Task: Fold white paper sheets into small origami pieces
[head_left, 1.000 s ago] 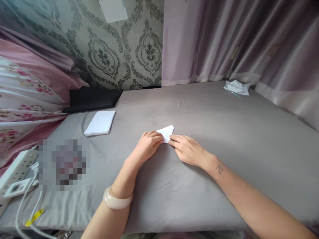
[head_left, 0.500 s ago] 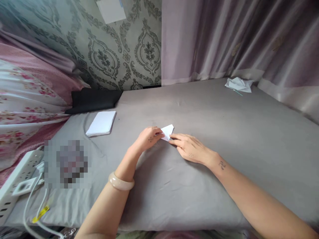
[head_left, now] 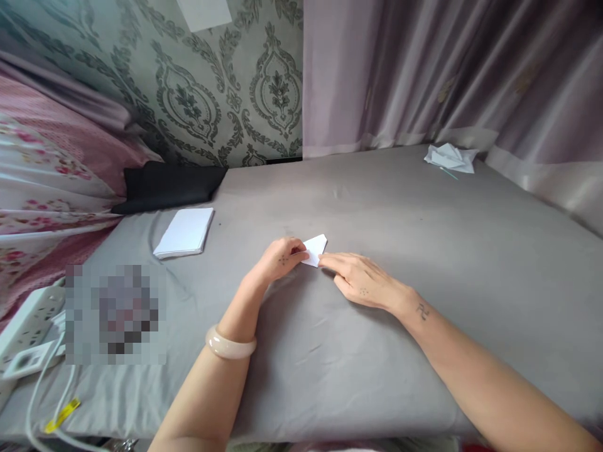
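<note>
A small folded piece of white paper (head_left: 314,248) lies on the grey cloth surface (head_left: 377,213) in the middle of the head view. My left hand (head_left: 284,257) grips its left edge, thumb on top and the fingers curled. From the other side my right hand (head_left: 365,277) touches the paper's right edge with its outstretched fingertips, palm down. A pale bangle (head_left: 230,344) circles my left wrist. The paper's left end is hidden under my left hand.
A stack of white paper (head_left: 184,232) sits to the left, with a black cloth (head_left: 172,185) behind it. Folded white papers (head_left: 451,157) lie at the far right beside a thin green stick. A white power strip (head_left: 31,320) with cables stands at the left edge, near a blurred-out patch.
The view has shifted slightly, so the surroundings sit a little further left. Both hands stay at the folded paper, and the right fingers lie closer together at its edge.
</note>
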A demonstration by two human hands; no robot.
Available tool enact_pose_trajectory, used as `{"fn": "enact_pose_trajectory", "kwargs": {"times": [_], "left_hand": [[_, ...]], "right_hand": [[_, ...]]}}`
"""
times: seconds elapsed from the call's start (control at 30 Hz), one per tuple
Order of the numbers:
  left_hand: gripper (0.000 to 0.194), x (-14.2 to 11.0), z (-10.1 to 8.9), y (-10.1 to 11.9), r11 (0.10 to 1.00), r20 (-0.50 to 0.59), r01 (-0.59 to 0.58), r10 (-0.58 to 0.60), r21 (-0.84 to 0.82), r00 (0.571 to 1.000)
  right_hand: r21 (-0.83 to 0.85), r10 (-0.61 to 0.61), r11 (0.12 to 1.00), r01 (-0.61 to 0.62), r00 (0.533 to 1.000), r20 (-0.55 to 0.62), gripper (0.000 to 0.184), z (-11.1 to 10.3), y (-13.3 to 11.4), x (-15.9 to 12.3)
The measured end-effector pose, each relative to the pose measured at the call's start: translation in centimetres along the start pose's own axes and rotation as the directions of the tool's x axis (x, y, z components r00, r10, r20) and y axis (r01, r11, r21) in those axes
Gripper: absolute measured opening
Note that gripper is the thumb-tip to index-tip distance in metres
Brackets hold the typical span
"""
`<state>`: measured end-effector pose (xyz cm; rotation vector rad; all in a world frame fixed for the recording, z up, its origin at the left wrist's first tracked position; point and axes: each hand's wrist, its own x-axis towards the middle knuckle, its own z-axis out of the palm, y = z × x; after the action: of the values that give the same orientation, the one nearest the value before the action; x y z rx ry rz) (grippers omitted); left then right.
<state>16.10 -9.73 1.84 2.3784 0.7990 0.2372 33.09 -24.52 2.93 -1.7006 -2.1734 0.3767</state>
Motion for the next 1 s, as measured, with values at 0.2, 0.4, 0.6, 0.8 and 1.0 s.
{"fn": "enact_pose_trajectory", "kwargs": {"times": [0.2, 0.4, 0.6, 0.8, 1.0], "left_hand": [[0.015, 0.1, 0.0, 0.0, 1.000, -0.007, 0.004, -0.004, -0.025, 1.000], [0.015, 0.1, 0.1, -0.2, 0.999, -0.007, 0.011, -0.011, -0.040, 1.000], [0.014, 0.2, 0.1, -0.1, 0.999, -0.002, 0.032, -0.032, -0.035, 0.999], [0.014, 0.2, 0.2, 0.2, 0.999, -0.010, 0.043, -0.043, -0.012, 0.999], [0.016, 0.0, 0.3, 0.2, 0.986, -0.097, 0.094, -0.081, 0.138, 0.992]], "right_hand": [[-0.110, -0.064, 0.992, 0.064, 0.998, 0.002, 0.056, 0.4, 0.2, 0.0], [-0.126, -0.074, 0.989, 0.074, 0.997, 0.004, 0.057, 0.7, 0.3, -0.1], [-0.161, -0.075, 0.984, 0.076, 0.997, 0.009, 0.056, 0.9, 0.2, -0.3], [-0.186, -0.068, 0.980, 0.068, 0.998, 0.004, 0.052, 1.4, 0.0, -0.1], [-0.192, -0.048, 0.980, 0.046, 0.999, -0.005, 0.048, 1.2, -0.4, 0.4]]}}
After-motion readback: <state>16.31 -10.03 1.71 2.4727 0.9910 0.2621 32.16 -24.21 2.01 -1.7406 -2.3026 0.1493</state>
